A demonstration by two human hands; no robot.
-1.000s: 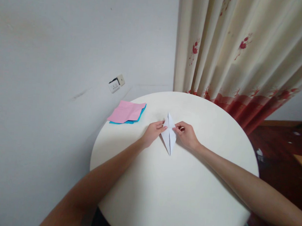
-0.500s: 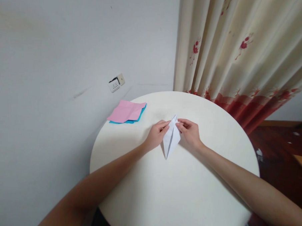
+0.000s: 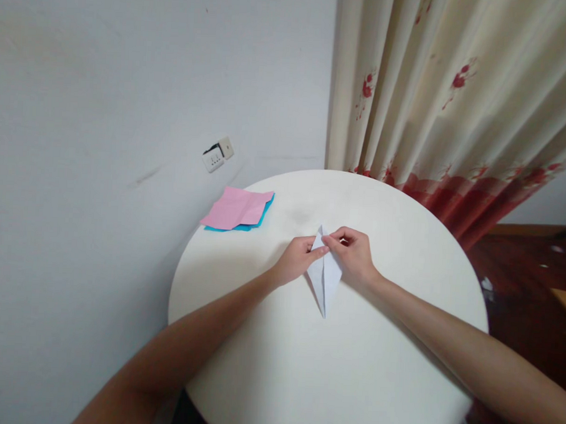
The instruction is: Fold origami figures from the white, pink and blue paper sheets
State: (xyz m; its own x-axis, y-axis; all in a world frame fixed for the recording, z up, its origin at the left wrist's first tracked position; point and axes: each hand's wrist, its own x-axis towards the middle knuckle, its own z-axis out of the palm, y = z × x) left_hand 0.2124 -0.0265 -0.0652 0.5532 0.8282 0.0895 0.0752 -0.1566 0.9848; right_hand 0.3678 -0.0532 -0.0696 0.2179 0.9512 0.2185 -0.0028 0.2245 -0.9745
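Note:
A folded sheet of white paper (image 3: 324, 279), shaped like a long diamond with a crease down its middle, is held just over the round table. Its long tip points towards me and its short tip away. My left hand (image 3: 296, 260) grips the left edge, thumb on top and fingers behind. On the upper right side, my right hand (image 3: 354, 251) pinches the paper near the far tip between thumb and fingers. The thumbs are close together near the upper half. The fingers behind the paper are partly hidden.
Pink paper (image 3: 239, 208) lies on blue paper (image 3: 262, 218) at the table's back left edge. The white round table (image 3: 351, 365) stands against a wall with a socket (image 3: 213, 159). A patterned curtain (image 3: 437, 106) hangs behind on the right.
The white paper has come slightly nearer to me and its long tip has swung to the right. My left thumb has slid further across it, and both hands have moved a little nearer.

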